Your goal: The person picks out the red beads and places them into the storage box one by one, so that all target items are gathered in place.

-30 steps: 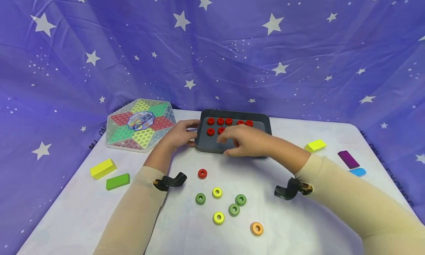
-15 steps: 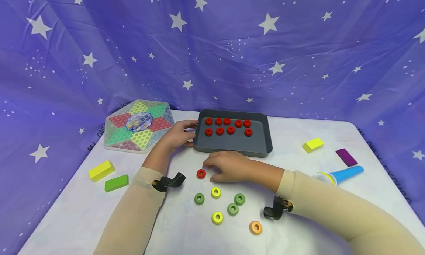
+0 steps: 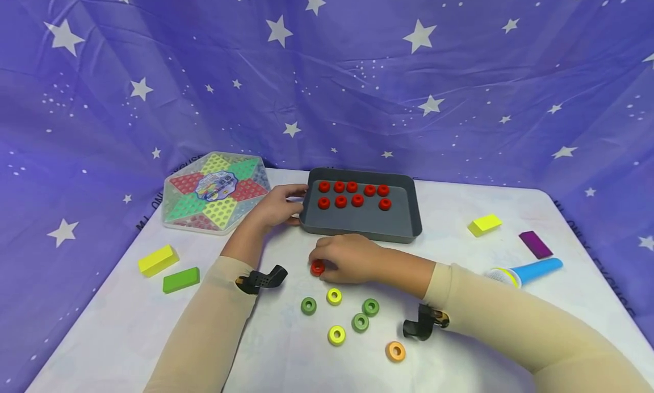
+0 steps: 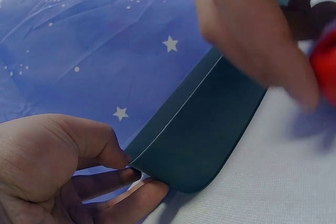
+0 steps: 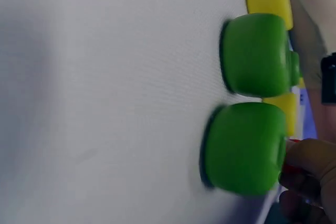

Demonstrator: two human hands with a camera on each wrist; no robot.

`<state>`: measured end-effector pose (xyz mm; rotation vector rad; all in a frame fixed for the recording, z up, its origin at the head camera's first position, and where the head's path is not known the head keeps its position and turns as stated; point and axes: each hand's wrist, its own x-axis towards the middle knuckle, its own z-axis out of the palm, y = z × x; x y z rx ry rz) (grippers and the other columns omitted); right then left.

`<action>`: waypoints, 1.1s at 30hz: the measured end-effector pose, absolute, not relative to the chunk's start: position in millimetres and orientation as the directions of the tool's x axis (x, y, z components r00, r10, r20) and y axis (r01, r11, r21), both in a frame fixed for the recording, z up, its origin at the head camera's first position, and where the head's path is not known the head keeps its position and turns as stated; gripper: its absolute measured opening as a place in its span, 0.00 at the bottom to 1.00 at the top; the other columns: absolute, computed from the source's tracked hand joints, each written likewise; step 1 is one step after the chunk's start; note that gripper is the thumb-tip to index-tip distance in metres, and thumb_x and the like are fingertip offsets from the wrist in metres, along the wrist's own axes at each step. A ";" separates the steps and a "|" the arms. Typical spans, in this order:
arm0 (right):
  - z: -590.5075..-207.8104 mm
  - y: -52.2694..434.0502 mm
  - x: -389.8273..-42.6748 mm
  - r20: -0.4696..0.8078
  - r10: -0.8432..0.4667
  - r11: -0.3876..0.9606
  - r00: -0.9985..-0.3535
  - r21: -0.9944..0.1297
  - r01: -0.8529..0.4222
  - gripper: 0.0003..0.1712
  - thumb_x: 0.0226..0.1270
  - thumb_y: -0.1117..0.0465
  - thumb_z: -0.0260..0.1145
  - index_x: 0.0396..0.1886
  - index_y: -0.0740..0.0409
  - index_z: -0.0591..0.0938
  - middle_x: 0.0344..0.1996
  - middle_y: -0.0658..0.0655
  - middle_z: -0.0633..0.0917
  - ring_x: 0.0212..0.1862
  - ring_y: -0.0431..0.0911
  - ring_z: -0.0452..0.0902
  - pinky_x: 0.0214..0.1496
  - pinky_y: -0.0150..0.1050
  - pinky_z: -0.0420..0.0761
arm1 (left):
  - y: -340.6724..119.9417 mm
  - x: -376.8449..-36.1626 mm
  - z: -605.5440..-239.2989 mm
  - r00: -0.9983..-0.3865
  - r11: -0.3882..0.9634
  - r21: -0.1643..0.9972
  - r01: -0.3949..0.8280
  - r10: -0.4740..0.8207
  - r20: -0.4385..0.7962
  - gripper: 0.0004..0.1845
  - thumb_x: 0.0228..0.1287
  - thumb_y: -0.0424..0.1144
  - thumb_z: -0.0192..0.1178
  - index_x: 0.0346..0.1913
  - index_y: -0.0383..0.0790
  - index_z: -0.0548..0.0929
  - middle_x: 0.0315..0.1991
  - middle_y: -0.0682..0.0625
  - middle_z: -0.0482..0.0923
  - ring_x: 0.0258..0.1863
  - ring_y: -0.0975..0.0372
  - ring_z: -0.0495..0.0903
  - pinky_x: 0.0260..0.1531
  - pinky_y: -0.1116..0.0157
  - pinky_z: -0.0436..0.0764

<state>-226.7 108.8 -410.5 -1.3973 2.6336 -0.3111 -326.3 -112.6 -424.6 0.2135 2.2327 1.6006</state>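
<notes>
My left hand [image 3: 280, 207] grips the left end of a dark grey tray [image 3: 357, 225]. In the left wrist view its thumb and fingers hold the tray's corner wall [image 4: 194, 129]. Several red rings [image 3: 341, 201] lie in two rows inside the tray. In front of the tray my right hand [image 3: 349, 258] pinches another red ring [image 3: 317, 267] between thumb and fingers, at the table. The left wrist view has this red ring [image 4: 326, 69] at its right edge. Green rings [image 5: 244, 148] loom large in the right wrist view, with part of the right hand [image 5: 315, 163] beside them.
Nearer the person lie green rings [image 3: 360, 323], yellow rings [image 3: 336, 335] and an orange ring [image 3: 395, 351]. A Chinese checkers board [image 3: 217, 193] and yellow and green blocks [image 3: 181, 280] stand left. Right are a yellow block [image 3: 484, 225], a purple block [image 3: 535, 245] and a toy microphone [image 3: 533, 271].
My right hand has come from above the tray down to the table in front and taken hold of the red ring there. The left hand stays at the tray's end.
</notes>
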 end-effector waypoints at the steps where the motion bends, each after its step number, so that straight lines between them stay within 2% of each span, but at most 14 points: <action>1: -408.1 112.1 -226.3 -0.024 -0.826 0.549 -0.562 -0.260 -0.795 0.17 0.65 0.53 0.70 0.53 0.41 0.86 0.42 0.39 0.82 0.42 0.37 0.77 0.49 0.37 0.81 | -112.7 -326.2 -424.0 -0.916 0.339 0.935 -0.099 0.337 -0.219 0.34 0.67 0.27 0.53 0.76 0.43 0.67 0.71 0.41 0.69 0.57 0.47 0.81 0.41 0.56 0.89; 4: -399.0 123.4 -227.4 -0.020 -0.811 0.563 -0.584 -0.296 -0.772 0.17 0.65 0.53 0.70 0.54 0.42 0.86 0.43 0.38 0.82 0.42 0.37 0.78 0.49 0.38 0.81 | -113.7 -325.2 -422.3 -0.918 0.341 0.935 -0.098 0.332 -0.218 0.34 0.66 0.26 0.53 0.76 0.42 0.67 0.71 0.41 0.68 0.58 0.46 0.80 0.41 0.55 0.89; 9: -379.2 145.6 -236.2 -0.032 -0.784 0.595 -0.620 -0.326 -0.735 0.18 0.63 0.56 0.69 0.53 0.43 0.86 0.41 0.37 0.81 0.34 0.37 0.75 0.40 0.33 0.79 | -116.7 -325.6 -423.3 -0.916 0.334 0.937 -0.100 0.336 -0.218 0.35 0.66 0.26 0.52 0.77 0.40 0.66 0.72 0.40 0.67 0.59 0.45 0.79 0.41 0.54 0.89; 16: -352.3 178.3 -261.2 -0.053 -0.732 0.649 -0.679 -0.359 -0.671 0.19 0.61 0.61 0.71 0.53 0.48 0.87 0.43 0.43 0.84 0.26 0.38 0.74 0.34 0.36 0.79 | -118.8 -327.6 -426.2 -0.911 0.318 0.942 -0.109 0.346 -0.222 0.34 0.66 0.25 0.52 0.76 0.39 0.66 0.72 0.40 0.66 0.60 0.45 0.78 0.42 0.54 0.89; 23: -341.9 201.9 -297.5 -0.097 -0.663 0.727 -0.743 -0.323 -0.606 0.20 0.61 0.61 0.71 0.55 0.52 0.86 0.47 0.49 0.85 0.35 0.45 0.76 0.39 0.39 0.80 | -118.0 -328.1 -427.0 -0.910 0.306 0.946 -0.108 0.352 -0.218 0.34 0.66 0.25 0.52 0.77 0.40 0.65 0.73 0.39 0.66 0.60 0.44 0.78 0.43 0.53 0.88; 27: -343.7 210.9 -316.6 -0.125 -0.639 0.755 -0.759 -0.293 -0.587 0.21 0.63 0.61 0.71 0.57 0.54 0.86 0.50 0.51 0.86 0.33 0.46 0.76 0.39 0.40 0.81 | -115.6 -327.1 -426.3 -0.910 0.316 0.942 -0.109 0.350 -0.222 0.34 0.67 0.26 0.52 0.77 0.41 0.65 0.73 0.40 0.66 0.59 0.45 0.79 0.43 0.54 0.88; 33: -356.3 213.2 -336.0 -0.142 -0.623 0.773 -0.769 -0.258 -0.579 0.21 0.63 0.59 0.72 0.56 0.55 0.86 0.46 0.51 0.87 0.39 0.47 0.78 0.48 0.45 0.83 | -112.2 -325.8 -425.7 -0.912 0.329 0.938 -0.105 0.344 -0.223 0.33 0.68 0.26 0.52 0.76 0.42 0.67 0.72 0.41 0.67 0.58 0.46 0.80 0.41 0.55 0.89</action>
